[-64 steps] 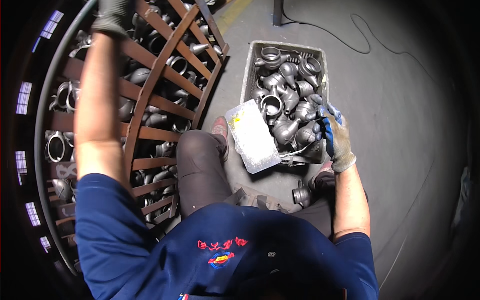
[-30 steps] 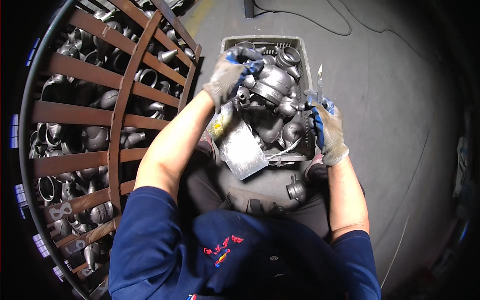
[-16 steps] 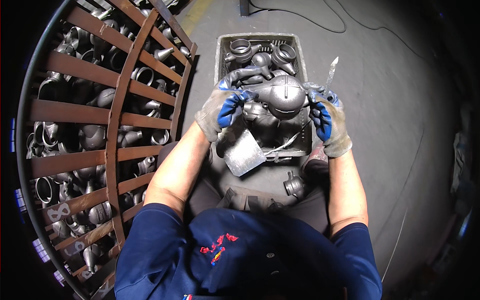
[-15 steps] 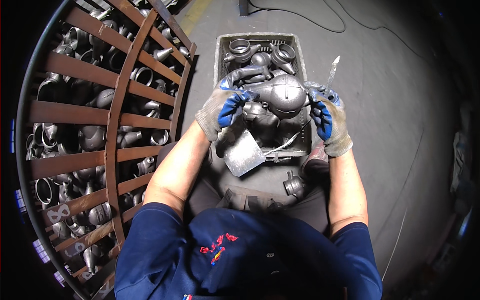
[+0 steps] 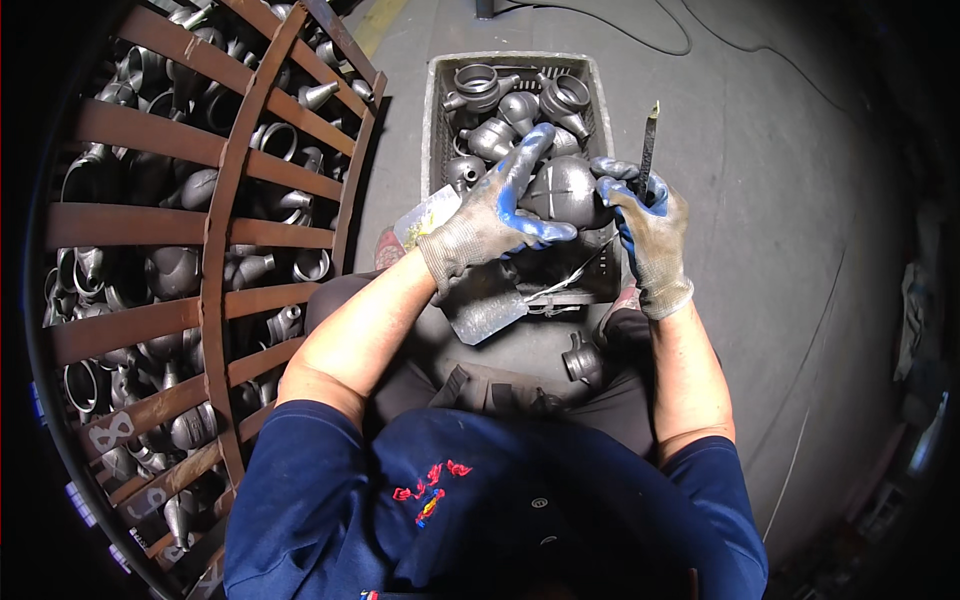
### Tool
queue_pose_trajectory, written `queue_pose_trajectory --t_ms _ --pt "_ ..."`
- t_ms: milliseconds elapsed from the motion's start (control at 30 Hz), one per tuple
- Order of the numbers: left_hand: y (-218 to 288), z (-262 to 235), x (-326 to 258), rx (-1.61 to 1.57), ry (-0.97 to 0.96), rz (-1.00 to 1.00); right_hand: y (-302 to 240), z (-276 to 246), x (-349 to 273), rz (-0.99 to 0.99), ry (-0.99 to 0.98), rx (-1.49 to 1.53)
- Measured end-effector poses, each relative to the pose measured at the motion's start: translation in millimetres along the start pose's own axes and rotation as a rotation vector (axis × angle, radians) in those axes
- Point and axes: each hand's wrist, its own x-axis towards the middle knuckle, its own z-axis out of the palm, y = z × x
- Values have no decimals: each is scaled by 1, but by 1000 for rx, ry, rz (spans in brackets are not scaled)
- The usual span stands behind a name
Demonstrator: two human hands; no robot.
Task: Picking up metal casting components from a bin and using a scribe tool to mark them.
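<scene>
our gloved left hand (image 5: 488,218), grip spread beside a rounded grey metal casting (image 5: 569,195), our gloved right hand (image 5: 652,228), grip pinching a slim dark tool (image 5: 649,150), grey plastic crate (image 5: 520,57) below

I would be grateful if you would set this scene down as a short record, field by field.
Left hand: gloved, open, thumb and fingers spread beside the rounded part
Right hand: gloved, closed around a narrow tool
Between the hands: rounded grey metal part; whether it is lifted cannot be told
Crate: open-topped, holding more grey parts
Pale sheet: at the crate's near left, partly covered by the left arm
Left side: brown slatted rack of metal parts
Near the right leg: loose grey part
</scene>
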Motion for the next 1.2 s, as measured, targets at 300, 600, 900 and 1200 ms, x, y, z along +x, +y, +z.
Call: queue_pose_trajectory --t_ms 300,600,900,1200 --pt "-23 19 7 38 204 160 -15 5 0 -4 -90 -134" --pt "-17 4 6 -509 115 73 -28 -13 6 230 -47 199" --pt "-36 4 -3 -1462 -144 -242 -32 -7 2 265 -53 279" --pt "-32 6 0 -1706 46 -170 -35 0 -2 307 -67 107"
